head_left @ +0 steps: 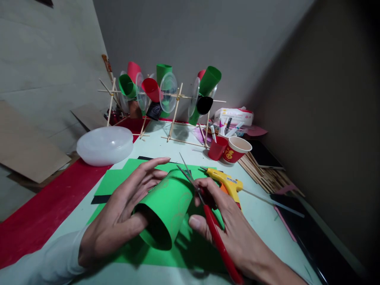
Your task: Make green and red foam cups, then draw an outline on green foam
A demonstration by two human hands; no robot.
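left hand [124, 215] fingers wrapped round green paper tube [166, 206] | right hand [234, 231] fingers gripping red scissors [214, 226], blades parted at tube's far rim | paper rolled, no cut visible

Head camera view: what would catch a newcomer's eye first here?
The rolled green paper in the centre foreground, gripped by the left hand while the right hand holds red-handled scissors beside it. Farther back stands a stick frame hung with red and green cups and clear discs. A yellow glue gun lies just behind the right hand.
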